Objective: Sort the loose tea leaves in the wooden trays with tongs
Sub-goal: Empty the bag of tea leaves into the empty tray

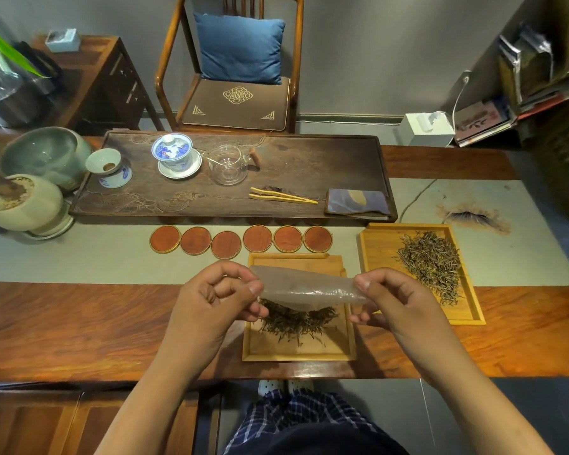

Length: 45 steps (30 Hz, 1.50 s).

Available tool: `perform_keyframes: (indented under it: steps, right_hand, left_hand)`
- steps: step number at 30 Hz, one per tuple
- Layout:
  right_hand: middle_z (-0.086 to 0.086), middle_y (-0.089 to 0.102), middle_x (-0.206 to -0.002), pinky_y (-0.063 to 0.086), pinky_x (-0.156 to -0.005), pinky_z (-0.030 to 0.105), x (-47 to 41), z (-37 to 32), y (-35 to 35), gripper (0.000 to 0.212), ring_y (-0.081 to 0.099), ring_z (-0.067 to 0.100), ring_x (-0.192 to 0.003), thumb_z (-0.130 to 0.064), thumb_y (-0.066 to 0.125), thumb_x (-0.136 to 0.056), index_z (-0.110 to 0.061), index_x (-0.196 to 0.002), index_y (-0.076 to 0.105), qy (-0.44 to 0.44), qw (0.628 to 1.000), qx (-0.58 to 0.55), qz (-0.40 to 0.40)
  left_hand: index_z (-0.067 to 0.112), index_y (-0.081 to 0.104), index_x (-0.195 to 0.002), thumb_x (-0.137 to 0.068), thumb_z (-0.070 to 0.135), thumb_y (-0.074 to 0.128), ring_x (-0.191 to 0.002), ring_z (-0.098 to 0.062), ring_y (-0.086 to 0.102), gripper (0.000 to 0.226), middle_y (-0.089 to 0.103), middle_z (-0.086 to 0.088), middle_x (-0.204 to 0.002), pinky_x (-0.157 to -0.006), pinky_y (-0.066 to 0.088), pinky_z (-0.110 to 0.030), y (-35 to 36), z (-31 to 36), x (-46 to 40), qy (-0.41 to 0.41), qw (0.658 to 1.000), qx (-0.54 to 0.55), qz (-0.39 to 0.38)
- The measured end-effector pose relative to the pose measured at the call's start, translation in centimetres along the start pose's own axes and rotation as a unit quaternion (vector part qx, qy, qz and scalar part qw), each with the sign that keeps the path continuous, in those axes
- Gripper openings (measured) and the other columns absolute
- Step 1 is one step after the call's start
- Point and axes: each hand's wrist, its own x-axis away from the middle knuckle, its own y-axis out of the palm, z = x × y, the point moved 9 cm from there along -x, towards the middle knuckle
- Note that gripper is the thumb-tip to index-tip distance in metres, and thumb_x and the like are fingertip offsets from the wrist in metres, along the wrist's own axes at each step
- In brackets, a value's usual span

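A translucent sheet (pixel 306 289) is stretched between my two hands above the near wooden tray (pixel 257 351). My left hand (pixel 216 295) pinches its left end and my right hand (pixel 396 298) pinches its right end. A pile of dark tea leaves (pixel 296 320) lies in that tray, partly hidden by the sheet. A second wooden tray (pixel 375 251) to the right holds a lighter pile of tea leaves (pixel 432 262). Bamboo tongs (pixel 281 196) lie untouched on the dark tea board (pixel 309 162) beyond.
Several round red coasters (pixel 240 243) line up behind the near tray. The tea board carries a blue-white lidded cup (pixel 174 154), a glass pitcher (pixel 229 165), a strainer cup (pixel 109 167) and a folded cloth (pixel 358 201). Pots stand at the left, a chair behind.
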Motion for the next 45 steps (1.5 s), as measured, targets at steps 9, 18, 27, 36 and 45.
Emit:
perform_keyframes:
  steps: [9, 18, 27, 36, 45]
  right_hand:
    - [0.014, 0.06, -0.079, 0.057, -0.061, 0.026, 0.1, -0.5, 0.2, 0.045, 0.057, 0.015, -0.056, -0.04, 0.067, -0.066, -0.001, -0.089, 0.068, -0.004, 1.0, 0.004, -0.008]
    - [0.006, 0.068, -0.074, 0.054, -0.06, 0.022, -0.1, -0.6, 0.5, 0.043, 0.062, 0.013, -0.061, -0.04, 0.07, -0.065, -0.005, -0.09, 0.071, -0.004, 0.998, -0.039, -0.039]
    - [0.0, 0.069, -0.082, 0.054, -0.064, 0.022, 0.7, -2.0, 0.7, 0.019, 0.065, 0.013, -0.077, -0.027, 0.076, -0.067, -0.018, -0.083, 0.074, -0.072, 0.988, -0.069, -0.117]
    - [0.018, 0.064, -0.091, 0.054, -0.062, 0.029, 1.8, -0.6, -2.0, 0.034, 0.064, 0.026, -0.075, -0.04, 0.065, -0.083, -0.013, -0.103, 0.057, -0.008, 0.983, -0.088, -0.159]
    - [0.013, 0.071, -0.106, 0.053, -0.08, 0.039, -1.4, 4.1, 0.8, 0.055, 0.068, 0.03, -0.097, -0.059, 0.048, -0.081, -0.017, -0.111, 0.068, 0.137, 0.983, -0.068, -0.099]
  left_hand:
    - [0.009, 0.061, -0.081, -0.07, 0.034, 0.067, -0.056, -0.022, 0.068, 0.029, 0.064, -0.008, -0.055, -0.052, 0.054, -0.021, -0.2, 0.1, -0.2, 0.009, 1.0, 0.007, -0.016]
    - [0.017, 0.068, -0.099, -0.072, 0.068, 0.045, -0.07, -0.034, 0.07, 0.062, 0.071, -0.016, -0.076, -0.05, 0.056, -0.029, -2.6, -6.3, -0.6, -0.224, 0.972, -0.071, 0.0]
    - [0.024, 0.074, -0.092, -0.09, 0.032, 0.059, -0.089, -0.016, 0.069, 0.017, 0.074, -0.002, -0.094, -0.076, 0.05, -0.026, -0.6, -6.3, -1.2, -0.177, 0.973, -0.145, -0.042]
    - [0.027, 0.07, -0.1, -0.075, 0.021, 0.075, -0.073, -0.016, 0.064, 0.026, 0.069, -0.016, -0.087, -0.066, 0.053, -0.023, 0.6, -1.0, -1.6, -0.061, 0.995, -0.03, -0.07]
    - [0.033, 0.065, -0.109, -0.076, 0.014, 0.078, -0.061, -0.018, 0.061, 0.04, 0.072, -0.012, -0.086, -0.063, 0.054, -0.026, 0.6, -1.7, -2.1, -0.002, 0.992, -0.094, -0.087]
